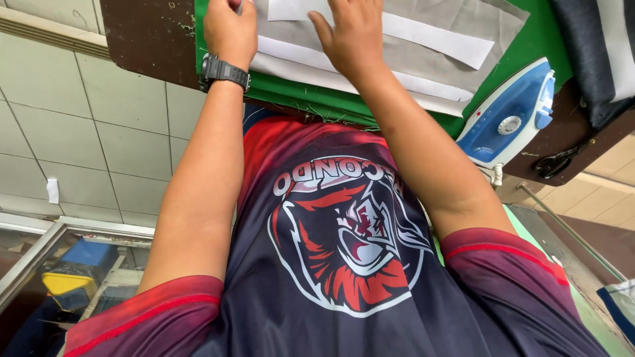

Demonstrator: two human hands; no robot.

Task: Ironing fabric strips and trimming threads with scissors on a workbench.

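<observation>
Evidently limp and light, the grey fabric piece (463, 20) with white paper strips (436, 41) lies under the flat, spread right hand (354, 33), while the left hand (230, 30) pinches its edge, best gripped there.

place: tailoring workshop | cues: green pressing pad (542, 39), steam iron (509, 119), grey cloth (463, 20), scissors (555, 162), tiled floor (79, 119)

A grey fabric piece (456, 20) lies flat on a green cloth (536, 46), its upper part cut off by the frame edge. 2 white paper strips lie on it: the upper strip (436, 41) slants across it, and the lower strip (370, 79) runs along its near edge.
</observation>
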